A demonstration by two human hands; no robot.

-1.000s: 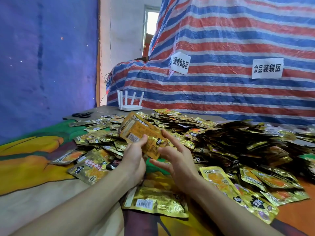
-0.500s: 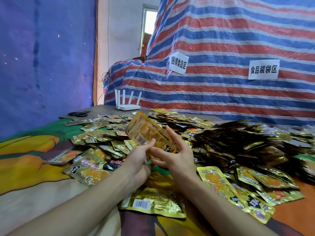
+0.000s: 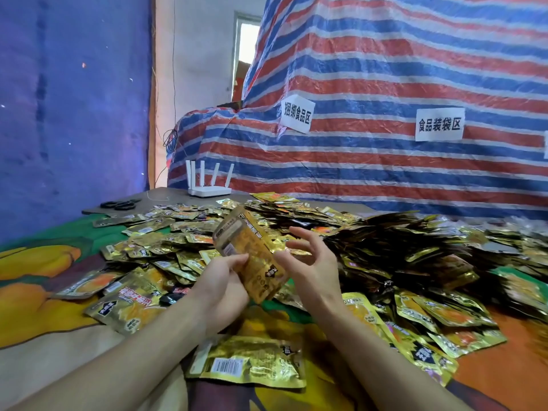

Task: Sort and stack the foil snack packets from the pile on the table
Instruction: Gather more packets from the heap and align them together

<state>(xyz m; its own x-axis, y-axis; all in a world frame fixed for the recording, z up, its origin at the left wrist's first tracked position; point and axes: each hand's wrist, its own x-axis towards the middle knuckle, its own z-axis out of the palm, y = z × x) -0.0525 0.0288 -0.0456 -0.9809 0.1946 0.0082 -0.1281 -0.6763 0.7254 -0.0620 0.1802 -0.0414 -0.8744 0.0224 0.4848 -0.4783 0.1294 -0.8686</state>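
My left hand [image 3: 221, 284] grips a small stack of gold foil snack packets [image 3: 252, 256], held upright and tilted above the table. My right hand [image 3: 311, 264] hovers just to its right, fingers spread and loosely curled, its thumb near the stack's right edge; it holds nothing. A big pile of gold and dark foil packets [image 3: 385, 247] covers the table behind and to the right. One gold packet [image 3: 249, 360] lies flat, barcode up, near the front edge below my hands.
The table wears a colourful printed cloth [image 3: 35, 280]. A white router [image 3: 209, 189] and black scissors [image 3: 120, 204] sit at the far left end. A striped tarpaulin [image 3: 385, 84] with two paper labels rises behind. Loose packets [image 3: 127, 304] lie to my left.
My right hand has let go of the stack and drawn off to the right with its fingers spread. The stack has turned more upright in my left hand.
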